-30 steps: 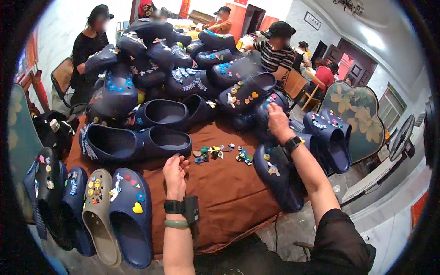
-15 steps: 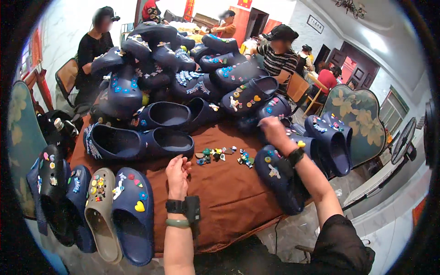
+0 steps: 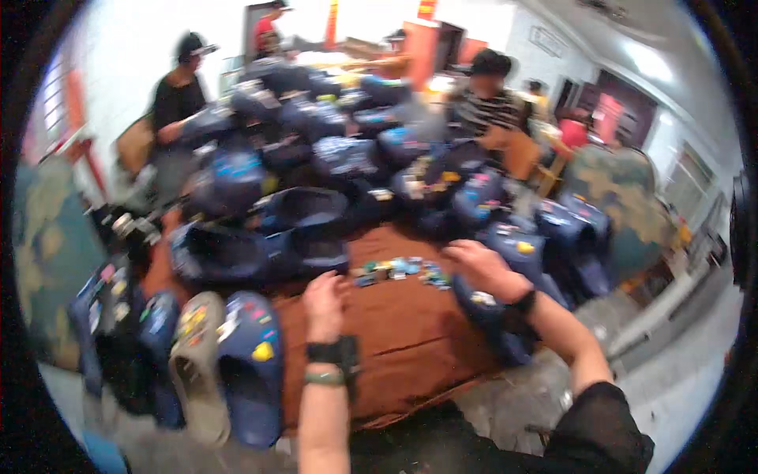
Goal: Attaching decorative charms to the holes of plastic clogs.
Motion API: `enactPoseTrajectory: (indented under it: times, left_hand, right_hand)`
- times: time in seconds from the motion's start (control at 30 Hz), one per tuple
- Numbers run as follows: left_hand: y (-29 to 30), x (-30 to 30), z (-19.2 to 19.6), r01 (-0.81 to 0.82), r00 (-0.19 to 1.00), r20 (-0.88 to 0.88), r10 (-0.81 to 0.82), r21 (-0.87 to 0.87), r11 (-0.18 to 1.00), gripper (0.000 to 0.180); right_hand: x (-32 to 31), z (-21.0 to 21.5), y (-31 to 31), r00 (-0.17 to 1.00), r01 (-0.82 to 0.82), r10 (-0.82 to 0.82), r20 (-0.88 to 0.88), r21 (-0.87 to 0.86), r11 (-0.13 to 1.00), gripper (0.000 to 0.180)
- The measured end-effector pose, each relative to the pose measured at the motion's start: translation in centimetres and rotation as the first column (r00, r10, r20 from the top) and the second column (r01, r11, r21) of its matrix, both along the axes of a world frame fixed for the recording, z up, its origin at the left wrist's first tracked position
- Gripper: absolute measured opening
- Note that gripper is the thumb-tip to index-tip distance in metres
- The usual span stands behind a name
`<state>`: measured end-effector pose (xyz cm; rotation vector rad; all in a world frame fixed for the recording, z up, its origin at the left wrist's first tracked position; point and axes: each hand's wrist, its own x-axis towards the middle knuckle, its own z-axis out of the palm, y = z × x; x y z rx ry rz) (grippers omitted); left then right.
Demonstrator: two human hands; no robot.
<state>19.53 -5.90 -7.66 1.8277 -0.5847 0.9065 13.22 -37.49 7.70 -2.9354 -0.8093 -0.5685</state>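
We note a table under a brown cloth, heaped at its far side with a big pile of dark blue clogs; the frame is blurred, so fine detail is lost. Along the near left edge stands a row of clogs, among them a blue clog with a yellow charm and, just beside it, a grey clog with coloured charms.

Our left forearm rises straight up from the lower edge, bare, with a black strap and a green band at the wrist. The left hand rests palm down on the cloth, fingers loosely curled toward a pair of dark clogs; we cannot tell whether it holds anything.

Our right arm, in a dark sleeve, comes in from the lower right, bent at the elbow, a black band on the wrist. The right hand hovers, fingers partly spread, beside a blue clog at the right edge; no grasp can be made out.

Between the two hands, on the cloth, lies a small scatter of coloured charms.
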Motion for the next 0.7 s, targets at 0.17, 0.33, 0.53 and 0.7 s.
enactPoseTrajectory:
  times: [0.17, 0.33, 0.53, 0.7]
  left_hand:
    - [-2.8, 0.2, 1.1, -0.111, 0.553, -0.319, -0.769, -0.944, 0.312, 0.025]
    - [-1.3, 0.0, 0.0, -0.142, 0.544, -0.338, -0.768, -0.939, 0.314, 0.022]
    - [-2.1, -0.1, 0.9, -0.138, 0.562, -0.353, -0.748, -0.932, 0.336, 0.022]
    - [-2.2, 0.2, 0.2, -0.143, 0.558, -0.345, -0.755, -0.936, 0.322, 0.023]
  right_hand:
    - [-6.1, -0.6, -3.3, 0.998, 0.047, -0.047, 0.033, -0.004, 0.999, 0.028]
    - [-10.6, 1.9, -3.1, 0.969, 0.222, -0.220, 0.111, -0.001, 0.975, 0.045]
    - [-12.5, 4.1, -13.8, 0.709, 0.614, -0.557, 0.433, 0.010, 0.789, 0.061]
    - [-12.1, 2.7, -19.9, 0.713, 0.621, -0.600, 0.362, 0.070, 0.781, 0.061]
